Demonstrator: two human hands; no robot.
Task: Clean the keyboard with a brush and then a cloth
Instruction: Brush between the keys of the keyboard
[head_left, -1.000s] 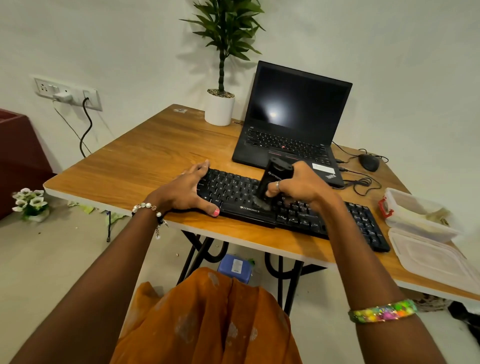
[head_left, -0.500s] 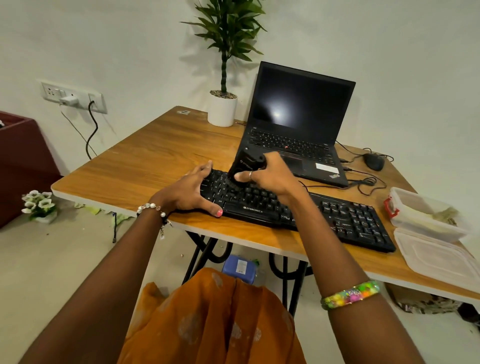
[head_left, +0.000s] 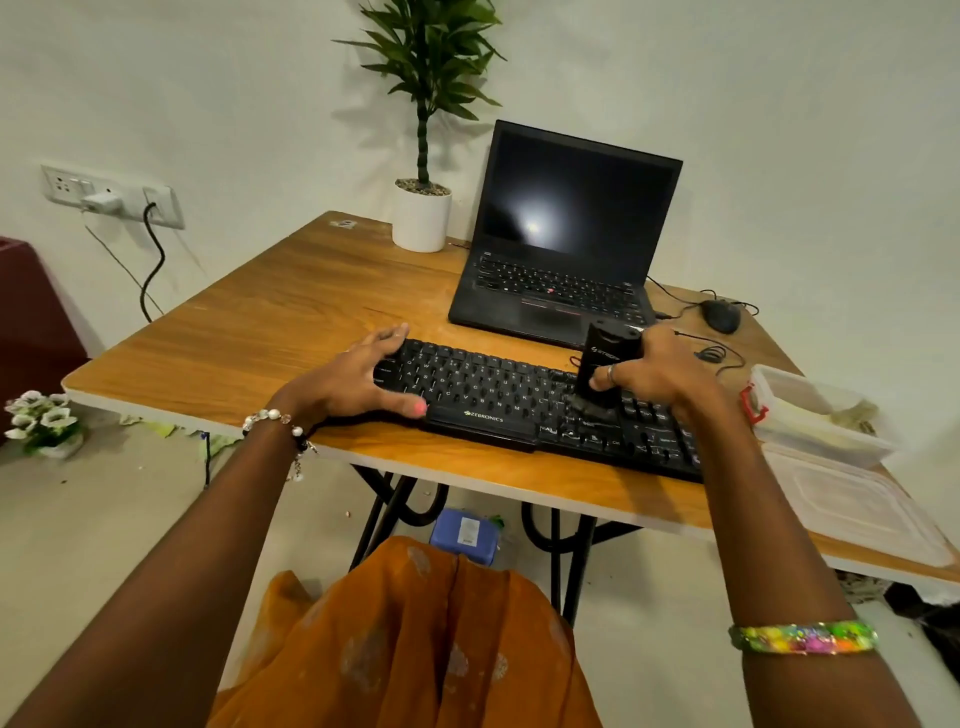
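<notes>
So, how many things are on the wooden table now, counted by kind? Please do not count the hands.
Keyboards: 1, the black keyboard
Brushes: 1, the black brush, held by the right hand
Laptops: 1, the laptop
Mice: 1, the mouse
Potted plants: 1, the plant
Plastic containers: 1, the box
Lids: 1, the lid
Total: 7

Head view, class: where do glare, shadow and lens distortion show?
Head view: a bright glare spot sits on the dark laptop screen; the plant casts a soft shadow on the wall; the wide-angle lens bows the table edge and stretches both forearms.
</notes>
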